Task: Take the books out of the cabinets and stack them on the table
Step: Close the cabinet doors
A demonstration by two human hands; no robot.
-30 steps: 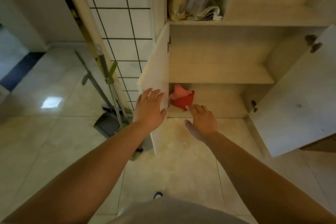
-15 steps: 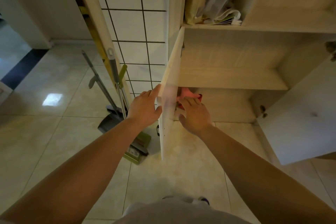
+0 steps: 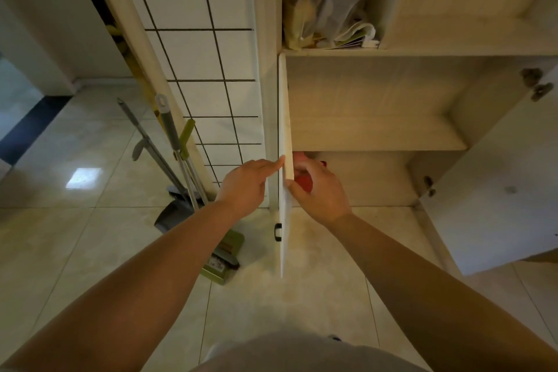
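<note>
Left hand (image 3: 246,183) – fingers on outer face of left cabinet door (image 3: 285,166), seen edge-on. Right hand (image 3: 317,187) curled around door's inner edge, nothing else held. Door stands vertical between hands. No books visible in lower shelves – only red thing (image 3: 303,183) behind right hand; papers and bags (image 3: 329,15) on top shelf, well above both hands. Versus half-second ago: door more edge-on, view closer.

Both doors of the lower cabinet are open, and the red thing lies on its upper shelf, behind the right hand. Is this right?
Not quite. The head view shows the red thing in the bottom compartment, under the upper shelf, which is bare. The rest holds: both doors are open, and the right hand is in front of it.
</note>
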